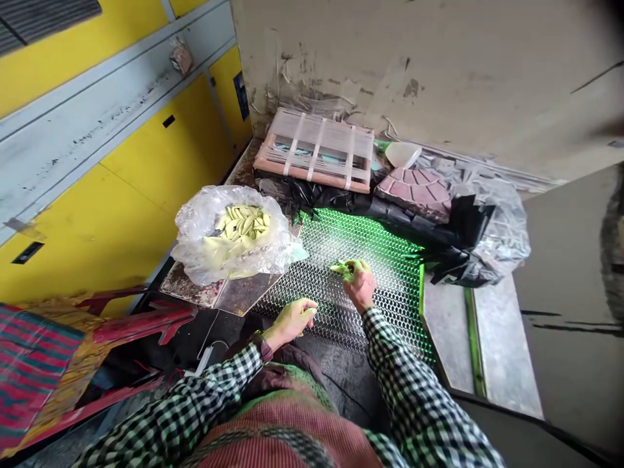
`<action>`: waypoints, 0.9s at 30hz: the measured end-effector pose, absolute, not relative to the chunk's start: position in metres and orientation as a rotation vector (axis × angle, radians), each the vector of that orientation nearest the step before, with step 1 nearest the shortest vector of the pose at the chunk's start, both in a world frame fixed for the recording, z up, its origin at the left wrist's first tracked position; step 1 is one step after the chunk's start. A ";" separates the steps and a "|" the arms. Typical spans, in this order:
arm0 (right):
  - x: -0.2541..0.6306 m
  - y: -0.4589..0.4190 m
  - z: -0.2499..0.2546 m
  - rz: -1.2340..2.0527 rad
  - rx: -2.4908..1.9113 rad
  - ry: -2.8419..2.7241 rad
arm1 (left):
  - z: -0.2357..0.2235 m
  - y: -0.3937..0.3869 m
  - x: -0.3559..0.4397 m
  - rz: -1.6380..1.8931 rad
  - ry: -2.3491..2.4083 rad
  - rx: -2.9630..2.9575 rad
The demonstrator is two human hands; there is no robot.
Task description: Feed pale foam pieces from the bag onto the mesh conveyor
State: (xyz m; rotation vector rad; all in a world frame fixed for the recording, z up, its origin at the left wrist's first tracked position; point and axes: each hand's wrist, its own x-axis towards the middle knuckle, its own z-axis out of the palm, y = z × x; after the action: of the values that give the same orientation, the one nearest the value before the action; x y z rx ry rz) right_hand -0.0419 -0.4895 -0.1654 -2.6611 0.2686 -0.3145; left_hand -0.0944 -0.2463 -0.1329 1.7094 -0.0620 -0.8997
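Observation:
My left hand (294, 320) rests on the near edge of a green-lit honeycomb mesh surface (380, 260), its fingers curled with the tips pressed together; what they pinch is too small to name. My right hand (359, 281) sits farther in on the mesh, closed around a few pale yellow-green leaf-shaped pieces (341, 267). To the left of the mesh, an open clear plastic bag (234, 237) holds a heap of the same pale leaf-shaped pieces. Both sleeves are black-and-white checked.
Behind the mesh lie black plastic sheeting (439, 227), a strapped bundle of flat sheets (316, 149), a reddish round patterned mould (416, 190) and a crumpled clear bag (507, 227). Yellow cabinet panels (112, 195) stand on the left, a grey bench (492, 338) on the right, and red frames (146, 318) lower left.

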 end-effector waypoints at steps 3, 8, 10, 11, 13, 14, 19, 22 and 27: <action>-0.038 -0.498 -0.157 -0.357 -2.672 0.285 | -0.134 -0.241 -0.095 -0.895 -0.014 1.654; -0.062 -0.485 -0.149 -0.290 -2.734 0.077 | -0.128 -0.237 -0.093 -0.861 0.074 1.358; -0.076 -0.474 -0.148 -0.250 -2.747 -0.015 | -0.124 -0.237 -0.091 -0.841 0.086 1.275; -0.082 -0.468 -0.146 -0.255 -2.755 -0.026 | -0.122 -0.238 -0.090 -0.833 0.090 1.246; -0.093 -0.457 -0.139 -0.314 -2.751 0.017 | -0.118 -0.240 -0.087 -0.829 0.111 1.185; -0.099 -0.451 -0.133 -0.333 -2.717 0.041 | -0.115 -0.241 -0.085 -0.833 0.129 1.152; -0.131 -0.416 -0.102 -0.054 -2.284 -0.081 | -0.106 -0.242 -0.078 -0.852 0.132 1.189; -0.142 -0.402 -0.099 0.022 -2.303 -0.197 | -0.102 -0.242 -0.076 -0.858 0.106 1.229; -0.140 -0.410 -0.108 0.007 -2.204 -0.036 | -0.102 -0.252 -0.078 -1.014 0.104 1.158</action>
State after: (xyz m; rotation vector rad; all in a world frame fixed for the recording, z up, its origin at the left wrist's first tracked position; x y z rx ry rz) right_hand -0.1399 -0.4103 -0.1076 -2.2038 -0.0361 0.0070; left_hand -0.0781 -0.2518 -0.1021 1.1580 0.1037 -1.0138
